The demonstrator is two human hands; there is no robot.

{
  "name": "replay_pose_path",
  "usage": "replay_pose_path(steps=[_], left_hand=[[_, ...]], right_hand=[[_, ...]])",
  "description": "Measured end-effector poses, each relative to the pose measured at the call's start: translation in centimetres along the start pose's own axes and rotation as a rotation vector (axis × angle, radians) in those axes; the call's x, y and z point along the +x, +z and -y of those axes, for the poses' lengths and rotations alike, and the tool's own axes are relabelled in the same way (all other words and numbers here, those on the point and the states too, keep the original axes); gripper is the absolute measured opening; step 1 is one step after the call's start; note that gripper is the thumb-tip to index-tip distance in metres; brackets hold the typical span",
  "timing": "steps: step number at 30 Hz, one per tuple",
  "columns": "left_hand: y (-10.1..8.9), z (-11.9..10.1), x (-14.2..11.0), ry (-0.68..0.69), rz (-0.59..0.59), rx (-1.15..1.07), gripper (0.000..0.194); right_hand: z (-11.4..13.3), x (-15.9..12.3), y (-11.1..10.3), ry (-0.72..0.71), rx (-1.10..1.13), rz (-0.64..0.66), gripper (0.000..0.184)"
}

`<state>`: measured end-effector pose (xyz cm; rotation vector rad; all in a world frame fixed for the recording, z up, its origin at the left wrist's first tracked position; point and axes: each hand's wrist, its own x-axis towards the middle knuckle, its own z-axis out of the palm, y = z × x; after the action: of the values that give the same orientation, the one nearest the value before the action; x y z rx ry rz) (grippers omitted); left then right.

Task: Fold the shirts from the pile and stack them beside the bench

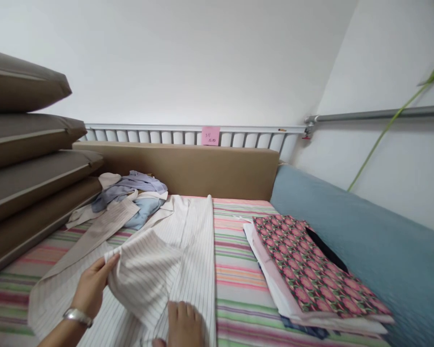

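Note:
A white shirt with thin dark stripes [198, 250] lies spread over the striped bedsheet [235, 270], one sleeve [97, 236] stretching out to the left. My left hand [94, 284], a silver band on its wrist, pinches an edge of the shirt and lifts a fold of it. My right hand [184, 323] rests on the shirt near the bottom of the view, fingers laid out flat on the cloth and pointing away from me. Part of the right hand is cut off by the lower edge.
On the right lies a stack of folded clothes topped by a pink floral cloth [311, 265], beside a blue bolster [329, 207]. A heap of crumpled clothes [133, 188] sits at back left, near stacked brown cushions [32, 173]. Behind stand a brown backrest [188, 168] and radiator [152, 137].

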<state>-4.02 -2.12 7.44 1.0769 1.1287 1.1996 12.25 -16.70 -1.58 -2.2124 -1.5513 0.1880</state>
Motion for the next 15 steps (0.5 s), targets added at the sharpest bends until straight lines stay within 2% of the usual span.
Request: replay_pose_path(steps=[3, 7, 9, 11, 13, 15], left_hand=[[-0.3, -0.3, -0.9, 0.008, -0.023, 0.037, 0.045], [1.2, -2.9, -2.8, 0.133, 0.08, 0.005, 0.041], [1.7, -3.2, -2.5, 0.128, 0.113, -0.001, 0.043], [1.4, -2.2, -1.5, 0.046, 0.044, -0.006, 0.043], [0.4, -0.3, -0.2, -0.065, -0.08, -0.015, 0.037], [-0.8, 1.7, 0.9, -0.153, -0.164, -0.023, 0.029]], right_hand=[[0.2, -0.4, 0.2, -0.028, -0.033, 0.027, 0.056], [0.9, -1.9, -0.6, -0.062, -0.021, 0.033, 0.048], [0.7, -2.3, -1.7, -0.114, 0.043, 0.028, 0.049], [-0.4, -2.2, -3.1, -0.15, 0.134, 0.08, 0.047], [-2.2, -1.6, -4.7, -0.136, 0.236, 0.183, 0.042], [-4.4, -0.8, -6.5, -0.005, 0.295, 0.264, 0.035]])
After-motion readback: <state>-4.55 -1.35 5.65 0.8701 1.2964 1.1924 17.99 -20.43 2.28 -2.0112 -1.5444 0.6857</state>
